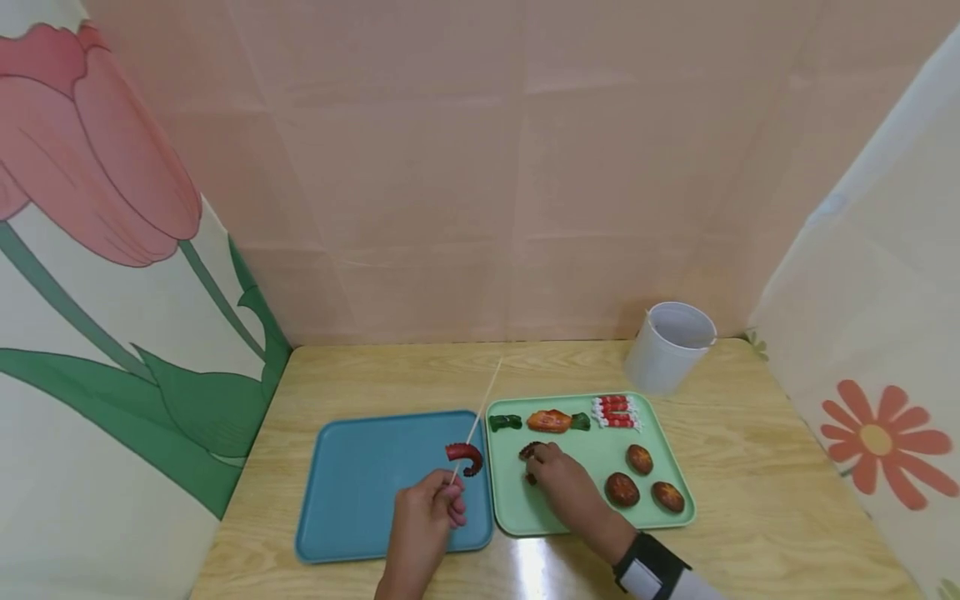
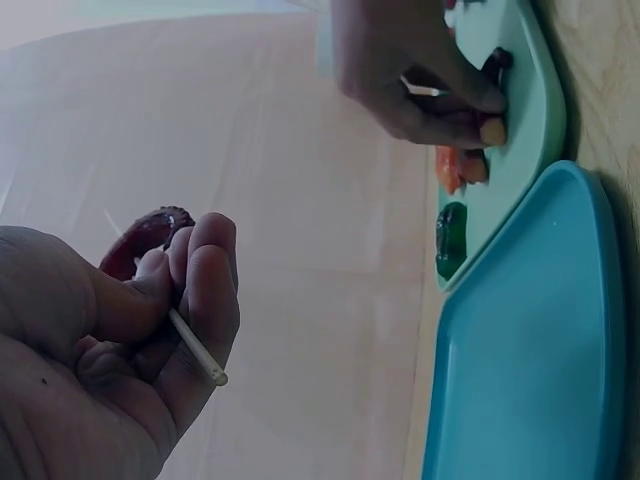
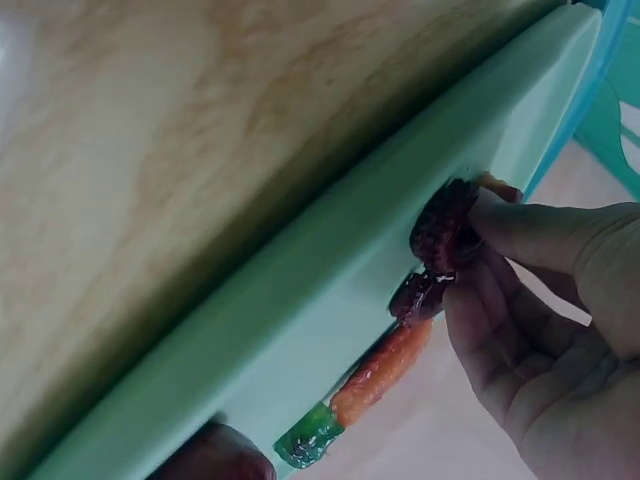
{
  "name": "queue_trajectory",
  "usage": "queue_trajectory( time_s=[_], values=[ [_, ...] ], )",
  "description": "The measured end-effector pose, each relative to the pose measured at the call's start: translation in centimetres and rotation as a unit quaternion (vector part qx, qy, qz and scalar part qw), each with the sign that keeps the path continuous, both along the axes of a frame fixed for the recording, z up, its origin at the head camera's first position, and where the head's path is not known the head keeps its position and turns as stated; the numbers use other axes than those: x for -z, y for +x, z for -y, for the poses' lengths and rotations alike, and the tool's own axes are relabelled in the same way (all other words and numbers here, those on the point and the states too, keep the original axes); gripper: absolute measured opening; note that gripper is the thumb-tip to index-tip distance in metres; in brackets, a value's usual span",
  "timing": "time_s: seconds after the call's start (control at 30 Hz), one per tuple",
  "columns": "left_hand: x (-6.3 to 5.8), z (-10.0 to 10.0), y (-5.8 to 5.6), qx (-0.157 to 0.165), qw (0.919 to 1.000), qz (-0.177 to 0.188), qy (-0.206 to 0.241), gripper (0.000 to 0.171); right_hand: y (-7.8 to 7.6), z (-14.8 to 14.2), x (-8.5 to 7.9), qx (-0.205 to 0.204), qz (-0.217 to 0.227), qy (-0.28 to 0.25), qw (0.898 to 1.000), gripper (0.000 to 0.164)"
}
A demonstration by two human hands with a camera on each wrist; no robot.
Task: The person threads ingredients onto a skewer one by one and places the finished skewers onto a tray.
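My left hand [image 1: 423, 512] pinches a thin wooden skewer [image 1: 490, 383] near its lower end, above the right side of the blue tray [image 1: 367, 483]. A curled red octopus tentacle [image 1: 463, 454] is threaded on the skewer just above the fingers. Over the left part of the green tray [image 1: 581, 467], my right hand [image 1: 566, 492] reaches down. Its thumb and fingers pinch a dark, curled octopus tentacle [image 3: 440, 230], which is partly hidden by the hand in the head view.
Along the green tray's far side lie a dark green piece [image 1: 506, 422], an orange piece with a green end [image 1: 551, 421] and several red-and-white pieces [image 1: 617, 412]. Three brown mushroom caps [image 1: 622, 490] sit at its right. A white bucket [image 1: 652, 358] stands behind.
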State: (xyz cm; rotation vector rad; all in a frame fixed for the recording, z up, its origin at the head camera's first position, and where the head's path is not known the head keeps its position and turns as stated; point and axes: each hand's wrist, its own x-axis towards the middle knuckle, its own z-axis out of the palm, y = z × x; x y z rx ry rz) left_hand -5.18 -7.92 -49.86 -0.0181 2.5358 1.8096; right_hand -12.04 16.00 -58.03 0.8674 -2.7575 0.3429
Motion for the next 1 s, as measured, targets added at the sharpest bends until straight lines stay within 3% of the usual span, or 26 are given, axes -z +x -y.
queue_trajectory(
  time_s=[0.17,0.3,0.4,0.53,0.7,0.87,1.0],
  values=[
    [-0.1,0.0,0.0,0.002,1.0000,-0.005,-0.002,0.015,0.2,0.2,-0.3,0.008,-0.020,0.031,0.999,0.014],
    [-0.2,0.0,0.1,0.005,0.9999,-0.011,-0.005,0.014,0.1,0.2,-1.8,0.005,-0.022,0.017,1.000,0.019],
    [-0.2,0.0,0.1,0.004,0.9999,-0.012,-0.003,0.014,-0.4,0.2,-3.8,0.007,0.021,-0.039,0.999,0.020],
    [-0.3,-0.1,0.1,0.007,0.9997,-0.021,0.006,0.013,-1.2,0.0,-7.4,0.035,0.112,-0.146,0.982,0.020],
    [-0.6,-0.1,0.2,0.015,0.9994,-0.029,0.009,0.012,-2.4,-0.9,-11.9,0.076,0.186,-0.275,0.940,0.028],
    [-0.7,-0.1,0.2,0.033,0.9981,-0.051,-0.013,0.014,-3.5,-1.7,-15.0,0.065,0.270,-0.417,0.866,0.025],
    [-0.5,0.0,0.2,0.049,0.9951,-0.078,-0.034,0.014,-3.9,-2.1,-16.2,0.034,0.301,-0.487,0.819,0.027]
  ],
)
